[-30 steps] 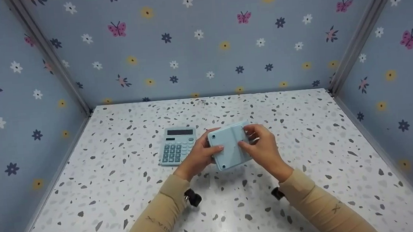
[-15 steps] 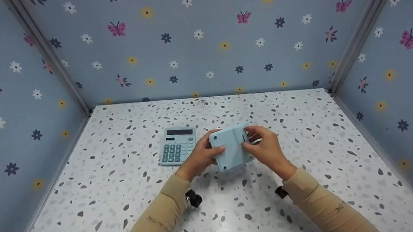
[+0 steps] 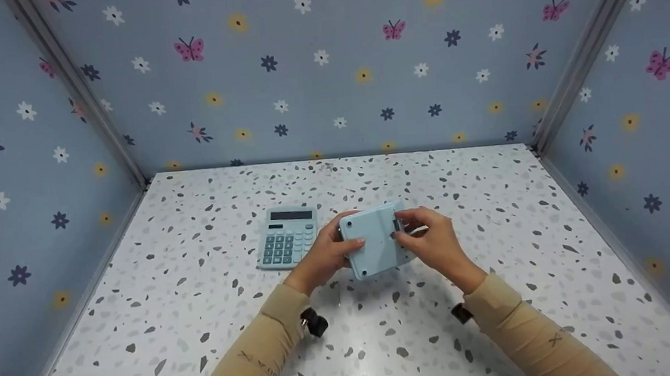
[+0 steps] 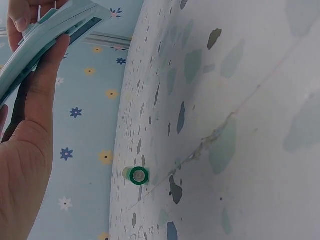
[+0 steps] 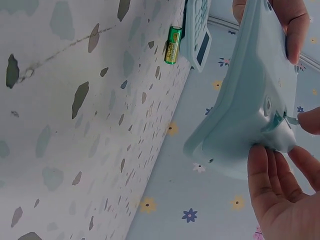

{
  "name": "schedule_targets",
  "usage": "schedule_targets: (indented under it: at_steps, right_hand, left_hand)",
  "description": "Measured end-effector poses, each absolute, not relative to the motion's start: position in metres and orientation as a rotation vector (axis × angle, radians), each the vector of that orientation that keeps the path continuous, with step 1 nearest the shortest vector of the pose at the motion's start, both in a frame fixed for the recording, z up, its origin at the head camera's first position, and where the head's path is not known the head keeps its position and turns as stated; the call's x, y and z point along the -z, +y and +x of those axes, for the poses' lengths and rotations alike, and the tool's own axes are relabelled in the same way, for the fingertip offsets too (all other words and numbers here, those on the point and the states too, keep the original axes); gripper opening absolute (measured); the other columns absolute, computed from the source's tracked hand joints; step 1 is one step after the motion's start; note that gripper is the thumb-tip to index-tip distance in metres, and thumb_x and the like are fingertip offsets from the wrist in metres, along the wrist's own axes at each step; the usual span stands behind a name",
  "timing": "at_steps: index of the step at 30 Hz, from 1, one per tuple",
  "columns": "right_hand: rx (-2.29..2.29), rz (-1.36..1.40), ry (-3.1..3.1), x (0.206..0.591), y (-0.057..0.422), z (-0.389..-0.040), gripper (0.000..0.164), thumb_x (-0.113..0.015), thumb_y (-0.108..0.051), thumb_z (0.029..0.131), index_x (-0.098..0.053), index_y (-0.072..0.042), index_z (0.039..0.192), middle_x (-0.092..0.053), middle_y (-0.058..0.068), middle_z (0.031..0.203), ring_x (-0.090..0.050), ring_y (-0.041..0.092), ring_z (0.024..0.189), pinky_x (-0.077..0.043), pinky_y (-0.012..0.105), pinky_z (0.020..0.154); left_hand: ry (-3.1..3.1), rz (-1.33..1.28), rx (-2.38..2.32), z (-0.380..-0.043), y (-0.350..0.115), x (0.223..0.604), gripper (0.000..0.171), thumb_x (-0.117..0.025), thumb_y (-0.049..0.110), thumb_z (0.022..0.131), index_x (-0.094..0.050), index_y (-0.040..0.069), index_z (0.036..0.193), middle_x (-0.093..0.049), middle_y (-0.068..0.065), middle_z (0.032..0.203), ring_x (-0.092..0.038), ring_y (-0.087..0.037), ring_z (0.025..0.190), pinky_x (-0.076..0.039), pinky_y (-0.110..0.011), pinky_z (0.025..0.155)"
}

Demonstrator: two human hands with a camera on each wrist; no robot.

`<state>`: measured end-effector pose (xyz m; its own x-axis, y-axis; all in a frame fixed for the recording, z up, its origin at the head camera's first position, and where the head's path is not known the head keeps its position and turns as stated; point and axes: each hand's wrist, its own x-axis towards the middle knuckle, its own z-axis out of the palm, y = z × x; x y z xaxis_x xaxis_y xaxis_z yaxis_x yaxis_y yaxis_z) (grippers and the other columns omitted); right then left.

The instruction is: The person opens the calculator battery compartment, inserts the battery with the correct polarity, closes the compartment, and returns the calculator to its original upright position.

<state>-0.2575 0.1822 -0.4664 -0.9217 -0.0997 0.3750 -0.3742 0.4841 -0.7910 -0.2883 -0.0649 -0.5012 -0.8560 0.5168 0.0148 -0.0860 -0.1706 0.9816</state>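
Note:
A light blue calculator (image 3: 376, 250) is held above the table with its back turned up and screws showing at its corners. My left hand (image 3: 322, 255) grips its left side, thumb on the back and fingers underneath. At the right end, my right hand (image 3: 435, 240) pinches the small battery cover (image 5: 291, 120), which is tilted up beside a dark slot (image 3: 398, 225). My right fingers (image 5: 260, 175) touch the calculator's edge from below in the right wrist view. A green battery (image 5: 173, 45) lies on the table, hidden in the head view.
A second light blue calculator (image 3: 288, 239) lies face up on the speckled table (image 3: 202, 318), just left of my left hand. Blue flowered panels (image 3: 327, 93) enclose the back and both sides.
My right hand has shifted slightly right and down. A dark slot has appeared at the calculator's right end as the battery cover lifts. My left hand keeps its grip, nearly still.

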Motion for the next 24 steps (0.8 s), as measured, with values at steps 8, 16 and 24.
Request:
schedule_targets:
  at_steps: [8, 16, 24]
  right_hand:
    - [-1.399, 0.467, -2.477, 0.4664, 0.1851, -0.2561, 0.031, -0.084, -0.001, 0.092, -0.078, -0.001, 0.122, -0.078, 0.015, 0.117, -0.076, 0.03, 0.103, -0.067, 0.044, 0.088]
    - [-1.361, 0.558, -2.461, 0.4676, 0.1878, -0.2554, 0.035, -0.084, 0.002, 0.091, -0.077, -0.001, 0.125, -0.077, 0.015, 0.118, -0.076, 0.031, 0.101, -0.067, 0.048, 0.087]
    - [-1.373, 0.529, -2.408, 0.4698, 0.1863, -0.2529, 0.036, -0.082, 0.009, 0.088, -0.078, -0.001, 0.123, -0.079, 0.016, 0.118, -0.077, 0.031, 0.098, -0.067, 0.046, 0.085]
  left_hand:
    - [1.725, 0.49, -2.069, -0.2881, -0.0651, 0.501, 0.062, -0.067, 0.011, 0.107, -0.043, 0.019, 0.164, -0.063, -0.015, 0.148, -0.07, -0.027, 0.121, -0.066, -0.049, 0.091]
    - [1.738, 0.469, -2.075, -0.2879, -0.066, 0.5002, 0.065, -0.066, 0.011, 0.107, -0.039, 0.018, 0.166, -0.061, -0.018, 0.152, -0.069, -0.03, 0.125, -0.065, -0.052, 0.095]
    - [1.732, 0.493, -2.093, -0.2882, -0.0669, 0.501, 0.067, -0.064, 0.01, 0.108, -0.035, 0.014, 0.168, -0.061, -0.018, 0.15, -0.07, -0.027, 0.123, -0.065, -0.053, 0.095]
